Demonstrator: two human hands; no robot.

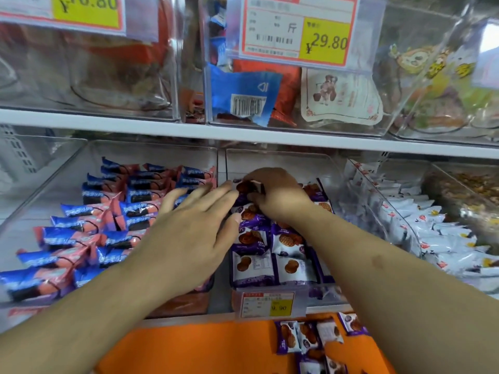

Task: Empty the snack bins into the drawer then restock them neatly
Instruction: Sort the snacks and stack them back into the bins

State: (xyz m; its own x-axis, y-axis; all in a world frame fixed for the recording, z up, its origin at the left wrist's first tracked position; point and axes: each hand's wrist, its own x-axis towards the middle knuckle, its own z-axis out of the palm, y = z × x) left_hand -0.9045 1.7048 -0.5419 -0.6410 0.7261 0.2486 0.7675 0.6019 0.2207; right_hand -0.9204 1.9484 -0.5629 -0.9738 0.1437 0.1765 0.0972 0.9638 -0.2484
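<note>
Leftmost, a clear bin point(67, 168) on the lower shelf is seen filled with blue and pink snack packets point(108, 211) laid in rough rows. Over the inner edge of that bin the left hand point(189, 233) is stretched forward, its grip spread, with the fingers straight and the fingertips reaching to the first of the purple packets in the next bin. That middle bin point(283, 163) is packed with purple and white cookie packets point(270, 255), arranged in two columns from front to back. At the far end of those columns the right hand point(275, 193) is held, its grip pinching a single purple packet point(247, 188) between thumb and fingers, just above the stacked row. A price tag reading 9.90 point(267, 303) is fixed to the front of the middle bin. Below it, an orange drawer point(189, 346) is open, with several more purple cookie packets point(310, 338) lying loose in its right part. Further right, a bin of white packets point(445, 238) is seen. Above, on the upper shelf point(243, 133), clear bins of mixed snacks are set, one bearing a tag marked 29.80 point(297, 28).
</note>
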